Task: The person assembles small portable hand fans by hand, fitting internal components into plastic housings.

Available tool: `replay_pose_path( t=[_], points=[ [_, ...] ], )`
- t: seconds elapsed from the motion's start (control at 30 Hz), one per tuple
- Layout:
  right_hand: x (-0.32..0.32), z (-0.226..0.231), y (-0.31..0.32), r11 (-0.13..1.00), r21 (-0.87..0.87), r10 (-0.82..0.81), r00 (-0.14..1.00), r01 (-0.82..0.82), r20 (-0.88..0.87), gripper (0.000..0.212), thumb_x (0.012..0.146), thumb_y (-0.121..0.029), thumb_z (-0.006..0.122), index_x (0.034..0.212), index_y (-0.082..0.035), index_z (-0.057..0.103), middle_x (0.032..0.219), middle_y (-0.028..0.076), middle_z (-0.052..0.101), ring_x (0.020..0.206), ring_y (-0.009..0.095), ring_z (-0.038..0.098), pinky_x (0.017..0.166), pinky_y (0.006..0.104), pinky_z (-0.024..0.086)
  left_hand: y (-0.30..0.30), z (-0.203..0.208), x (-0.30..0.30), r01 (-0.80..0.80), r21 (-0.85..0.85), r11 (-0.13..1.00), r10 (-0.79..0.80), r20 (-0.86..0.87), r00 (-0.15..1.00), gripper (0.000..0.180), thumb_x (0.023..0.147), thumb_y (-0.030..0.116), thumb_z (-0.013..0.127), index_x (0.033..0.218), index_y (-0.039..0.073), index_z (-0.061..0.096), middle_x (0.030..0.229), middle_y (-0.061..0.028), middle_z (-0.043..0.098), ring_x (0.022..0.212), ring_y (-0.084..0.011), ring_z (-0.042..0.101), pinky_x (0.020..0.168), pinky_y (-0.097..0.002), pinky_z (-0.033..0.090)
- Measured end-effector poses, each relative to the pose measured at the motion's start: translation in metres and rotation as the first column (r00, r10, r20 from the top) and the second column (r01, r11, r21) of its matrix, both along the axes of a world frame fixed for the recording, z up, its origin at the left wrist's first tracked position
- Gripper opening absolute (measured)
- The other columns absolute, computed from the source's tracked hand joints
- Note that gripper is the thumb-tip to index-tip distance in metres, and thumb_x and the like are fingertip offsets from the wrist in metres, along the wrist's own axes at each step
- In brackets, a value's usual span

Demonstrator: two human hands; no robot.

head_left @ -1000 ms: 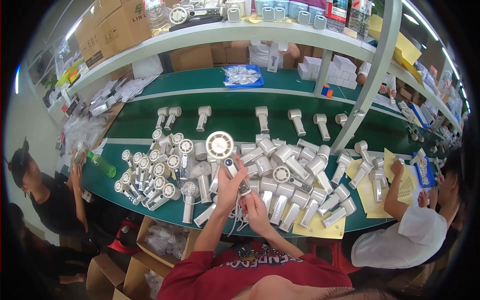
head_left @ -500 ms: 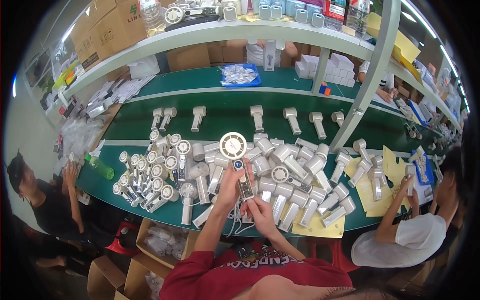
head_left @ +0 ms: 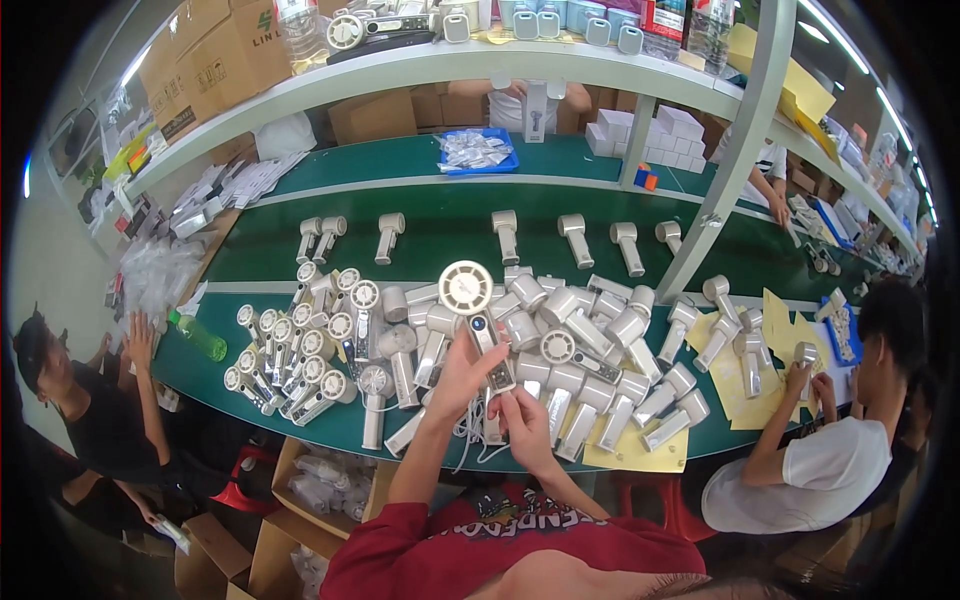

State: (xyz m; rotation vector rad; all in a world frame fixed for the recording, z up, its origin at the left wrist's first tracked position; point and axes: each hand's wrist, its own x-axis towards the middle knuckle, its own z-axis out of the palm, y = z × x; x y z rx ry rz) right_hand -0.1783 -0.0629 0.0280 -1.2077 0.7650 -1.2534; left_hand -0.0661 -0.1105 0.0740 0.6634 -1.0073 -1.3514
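Observation:
My left hand (head_left: 462, 372) is wrapped around the handle of a white handheld fan (head_left: 466, 288), its round grille facing up and a dark panel with a small round display along the handle. At the bottom end of that handle, my right hand (head_left: 522, 415) has its fingers pinched together against the fan. White cables (head_left: 472, 432) hang just beside and below my right hand, but whether one is plugged into the fan is hidden. Close around both hands lies a dense pile of similar white fans (head_left: 575, 380), with more fans (head_left: 300, 345) grouped to the left.
A row of fans (head_left: 505, 238) stands along the green bench behind the pile. A metal post (head_left: 720, 200) and shelf (head_left: 560, 68) rise over it. Co-workers sit at left and right. Yellow paper (head_left: 640, 450), a green bottle (head_left: 200, 335) and open cartons (head_left: 325, 490) are nearby.
The fan in my hands has shifted slightly, and its display looks different. The person at right has lowered a fan; the person at left has raised a hand.

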Motion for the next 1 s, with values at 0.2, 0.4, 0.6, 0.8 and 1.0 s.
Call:
replay_pose_path(
  t=[0.2,0.4,0.6,0.8,1.0],
  points=[
    [0.011,-0.010,-0.003,0.829,-0.559,-0.386,0.745,0.021,-0.545,0.017,0.084,-0.015,0.052,0.075,-0.001,0.051,0.057,0.013,0.049,0.045,0.021,0.047,0.043,0.0307,0.036,-0.009,0.000,0.002,-0.379,0.152,0.913,0.408,-0.325,0.853,0.020,0.086,0.014,0.052,0.102,0.004,0.047,0.076,-0.0031,0.053,0.063,-0.0088,0.050,0.053,-0.0215,0.043],
    [-0.006,-0.017,-0.008,0.952,-0.295,-0.191,0.915,0.084,-0.355,0.022,0.086,-0.016,0.050,0.072,0.001,0.049,0.058,0.012,0.050,0.047,0.020,0.048,0.047,0.0301,0.038,-0.024,0.002,0.066,-0.018,0.006,1.000,0.018,-0.572,0.820,0.030,0.090,0.028,0.043,0.107,0.003,0.045,0.084,-0.0080,0.053,0.059,-0.0097,0.048,0.052,-0.0231,0.043],
    [-0.015,0.006,-0.031,0.946,-0.313,-0.180,0.938,0.083,-0.295,0.023,0.089,-0.014,0.044,0.072,0.001,0.049,0.061,0.006,0.050,0.055,0.012,0.047,0.052,0.0249,0.038,-0.018,-0.030,0.046,0.101,0.186,0.977,-0.045,-0.280,0.959,0.048,0.092,0.041,0.031,0.110,0.000,0.046,0.097,-0.0125,0.053,0.074,-0.0173,0.054,0.062,-0.0292,0.047],
    [-0.031,0.002,-0.040,0.963,-0.214,-0.209,0.954,0.163,-0.217,0.023,0.091,-0.015,0.040,0.073,-0.002,0.047,0.063,0.001,0.049,0.057,0.006,0.043,0.052,0.0207,0.036,-0.024,-0.034,0.031,0.281,0.167,0.945,-0.220,-0.309,0.925,0.046,0.093,0.041,0.029,0.106,0.000,0.046,0.095,-0.0130,0.051,0.060,-0.0157,0.050,0.053,-0.0246,0.043],
    [-0.039,0.009,-0.052,0.950,-0.219,-0.272,0.934,0.221,-0.234,0.020,0.089,-0.011,0.041,0.078,0.001,0.051,0.067,0.005,0.051,0.059,0.010,0.046,0.056,0.0228,0.037,-0.011,-0.020,0.008,0.142,0.364,0.921,-0.071,-0.203,0.977,0.050,0.092,0.039,0.028,0.112,-0.003,0.045,0.087,-0.0084,0.051,0.057,-0.0128,0.045,0.047,-0.0224,0.041]
  ],
)
